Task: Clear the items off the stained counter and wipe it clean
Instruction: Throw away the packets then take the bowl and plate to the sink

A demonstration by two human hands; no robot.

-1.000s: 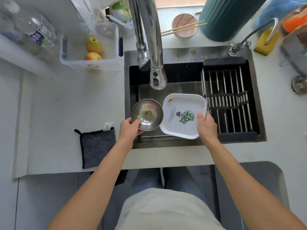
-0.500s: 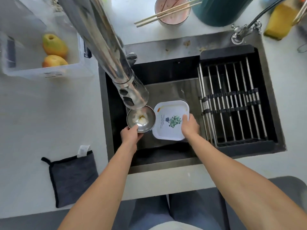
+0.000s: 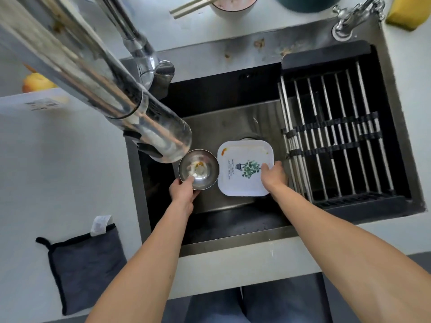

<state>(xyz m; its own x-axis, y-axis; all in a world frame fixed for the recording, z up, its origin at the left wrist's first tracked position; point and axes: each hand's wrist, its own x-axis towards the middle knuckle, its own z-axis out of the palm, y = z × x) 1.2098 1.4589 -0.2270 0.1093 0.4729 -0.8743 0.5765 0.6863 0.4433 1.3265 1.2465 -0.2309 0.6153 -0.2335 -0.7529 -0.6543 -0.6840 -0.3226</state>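
Observation:
Both my hands reach down into the dark steel sink (image 3: pixel 233 117). My left hand (image 3: pixel 183 191) grips the near rim of a small steel bowl (image 3: pixel 199 169) with orange residue inside. My right hand (image 3: pixel 272 177) holds the right edge of a white square plate (image 3: pixel 240 169) printed with a green plant and smeared orange at its far corners. Bowl and plate sit low near the sink floor, side by side. A dark grey cloth (image 3: pixel 86 264) with a white tag lies on the pale counter (image 3: pixel 58 171) to the left.
The big chrome faucet (image 3: pixel 105 85) hangs over the sink's left side, just above the bowl. A roll-up drying rack (image 3: pixel 331 136) covers the sink's right half. Behind the sink are a bowl with chopsticks (image 3: pixel 233 3), a small tap (image 3: pixel 352 17), a yellow sponge (image 3: pixel 405 12).
Both hands have lowered the bowl and plate deeper into the sink, and my head has leaned closer over it.

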